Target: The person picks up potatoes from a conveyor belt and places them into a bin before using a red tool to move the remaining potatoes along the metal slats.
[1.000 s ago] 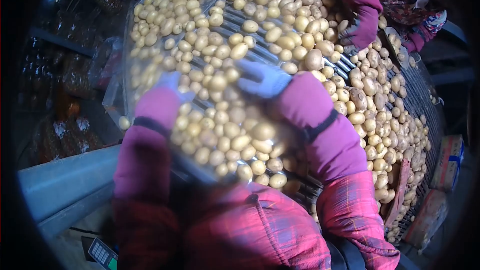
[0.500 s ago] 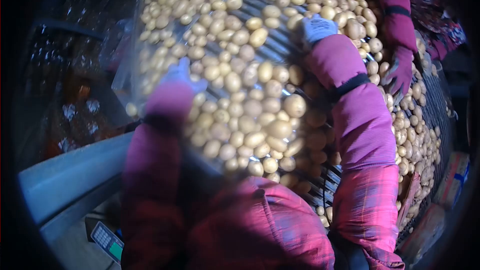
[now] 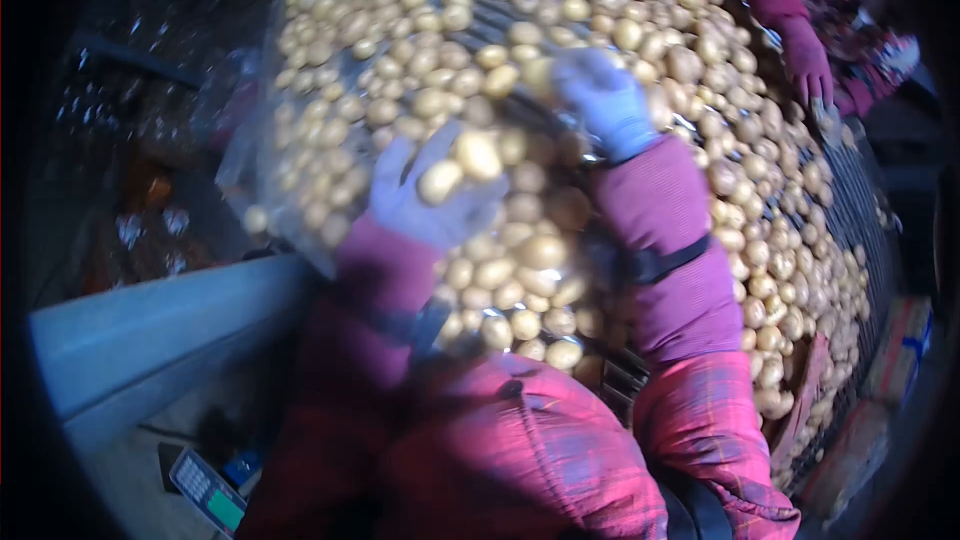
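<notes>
Two pale yellow potatoes (image 3: 441, 182) rest in my left hand (image 3: 425, 208), whose gloved fingers and thumb curve around them. Other potatoes surround that hand on the slatted surface. My right hand (image 3: 605, 100), in a light glove, is smeared by motion over the upper middle of the spread. A blurred potato (image 3: 538, 77) shows right at its fingertips, and whether the fingers grip it I cannot tell. Dark metal bars (image 3: 490, 18) show between the potatoes ahead of both hands.
A co-worker's gloved hand (image 3: 808, 65) is at the upper right edge of the potatoes. A blue-grey metal rail (image 3: 170, 325) runs along the left. Below it sits a device with a keypad and green display (image 3: 207, 490). Packed sacks (image 3: 890, 365) lie at the right.
My left hand has moved right and turned, now with two potatoes in it. My right hand has shifted left and slightly down. The co-worker's hand has moved up, away from the potatoes.
</notes>
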`<move>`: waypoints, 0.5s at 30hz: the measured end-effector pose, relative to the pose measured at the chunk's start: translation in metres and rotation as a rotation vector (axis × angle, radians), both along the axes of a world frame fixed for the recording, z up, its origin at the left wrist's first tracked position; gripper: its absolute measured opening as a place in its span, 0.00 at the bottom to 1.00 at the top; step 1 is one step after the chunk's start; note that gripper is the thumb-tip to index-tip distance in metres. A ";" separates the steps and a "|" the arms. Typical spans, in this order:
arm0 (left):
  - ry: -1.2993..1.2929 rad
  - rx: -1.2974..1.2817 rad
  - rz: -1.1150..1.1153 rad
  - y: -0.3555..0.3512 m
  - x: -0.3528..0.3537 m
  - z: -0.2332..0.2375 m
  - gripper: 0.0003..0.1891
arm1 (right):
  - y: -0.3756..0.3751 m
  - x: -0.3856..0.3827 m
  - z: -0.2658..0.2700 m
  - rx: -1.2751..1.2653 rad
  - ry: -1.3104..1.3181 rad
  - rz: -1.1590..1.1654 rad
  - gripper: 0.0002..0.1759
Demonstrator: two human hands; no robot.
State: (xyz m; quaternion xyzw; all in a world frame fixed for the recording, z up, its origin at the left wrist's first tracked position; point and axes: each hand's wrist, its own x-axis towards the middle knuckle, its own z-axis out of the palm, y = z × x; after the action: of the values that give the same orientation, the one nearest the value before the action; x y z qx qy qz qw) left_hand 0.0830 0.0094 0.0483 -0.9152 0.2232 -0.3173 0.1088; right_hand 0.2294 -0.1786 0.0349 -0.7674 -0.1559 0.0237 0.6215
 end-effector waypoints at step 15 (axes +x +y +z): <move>0.118 -0.252 -0.102 -0.020 -0.044 -0.016 0.05 | -0.102 -0.001 0.003 -0.738 -0.330 -0.242 0.19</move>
State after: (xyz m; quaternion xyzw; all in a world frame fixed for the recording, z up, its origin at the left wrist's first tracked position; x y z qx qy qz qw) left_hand 0.0393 -0.0109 0.0320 -0.9261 0.2340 -0.2938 -0.0366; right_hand 0.2280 -0.2801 0.0376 -0.9447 -0.1433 -0.1183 0.2702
